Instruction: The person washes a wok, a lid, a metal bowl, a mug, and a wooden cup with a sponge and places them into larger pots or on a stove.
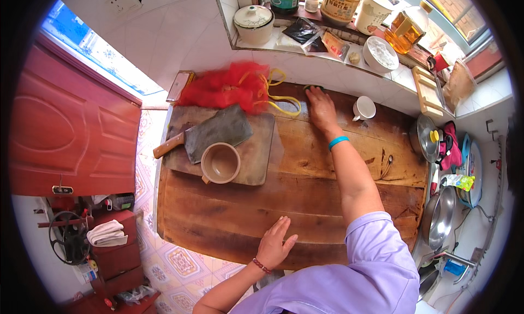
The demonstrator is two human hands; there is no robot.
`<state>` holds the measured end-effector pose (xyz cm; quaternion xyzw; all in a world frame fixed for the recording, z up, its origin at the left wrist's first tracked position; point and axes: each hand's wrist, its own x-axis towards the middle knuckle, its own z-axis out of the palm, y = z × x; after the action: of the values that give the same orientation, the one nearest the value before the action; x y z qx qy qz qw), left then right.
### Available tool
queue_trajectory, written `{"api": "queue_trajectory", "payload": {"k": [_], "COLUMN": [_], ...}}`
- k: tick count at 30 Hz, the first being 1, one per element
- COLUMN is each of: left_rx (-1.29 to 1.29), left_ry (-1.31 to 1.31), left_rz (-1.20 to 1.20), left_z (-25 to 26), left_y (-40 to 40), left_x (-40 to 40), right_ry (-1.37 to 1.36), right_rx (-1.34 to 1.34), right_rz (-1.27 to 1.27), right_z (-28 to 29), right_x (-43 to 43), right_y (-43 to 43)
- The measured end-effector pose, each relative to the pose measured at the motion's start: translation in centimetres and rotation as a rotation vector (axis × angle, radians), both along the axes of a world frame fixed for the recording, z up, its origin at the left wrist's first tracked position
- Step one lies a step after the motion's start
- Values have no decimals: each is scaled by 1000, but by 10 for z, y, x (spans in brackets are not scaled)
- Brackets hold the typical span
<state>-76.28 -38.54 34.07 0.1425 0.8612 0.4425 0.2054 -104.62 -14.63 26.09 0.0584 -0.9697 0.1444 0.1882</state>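
Note:
My right hand [321,108] reaches to the back of the wooden tabletop [311,199], palm down on a dark green cloth or pad [313,87] that is mostly hidden beneath the fingers. Close to the front edge, my left hand [275,241] holds nothing, its thumb apart from the fingers. A cutting board [258,166] at the left carries a cleaver [219,127] with a wooden handle, and a brown cup [221,163] stands by the blade. Behind the board lies a red mesh bag [225,86] with yellow straps. Right of my right hand stands a white mug [364,108].
Along the back, a window ledge holds a lidded pot [254,25], a bowl of white contents [380,55] and a bottle of amber liquid [406,29]. At the right are a lidded metal pot [425,138] and a steel basin [439,217]. A red door [73,125] is at left.

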Motion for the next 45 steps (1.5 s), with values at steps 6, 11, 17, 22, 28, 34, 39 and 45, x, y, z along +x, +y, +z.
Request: {"api": "queue_trajectory", "payload": {"k": [6,11,17,22,28,34,39,45], "left_rx": [87,104,87,39,76,108,110,112], "left_ry": [28,10,63,37,-22,-17,-85,-403], "left_rz": [68,132,148,91,-116,-426,-661,-808], "left_z": [10,6,24,30,23,20,40,47], "left_y": [-11,-25,-39,-34,-19,37,100,161], "left_x": [11,24,23,24,25,41,88,180], "right_ry": [212,79,-11,-147,-64,-90,-43,182], "right_rx": [-9,-117,-173,-259,-245,-199,-297,-1226], "right_rz": [-129,49,151,275,179,-211,-642,-1051], "right_z": [-20,-9,9,25,15,10,21,90], "right_x": [48,103,164,242,339,435,514,607], "right_y": [-4,-81,-131,-132,-95,-33,9,41]}}
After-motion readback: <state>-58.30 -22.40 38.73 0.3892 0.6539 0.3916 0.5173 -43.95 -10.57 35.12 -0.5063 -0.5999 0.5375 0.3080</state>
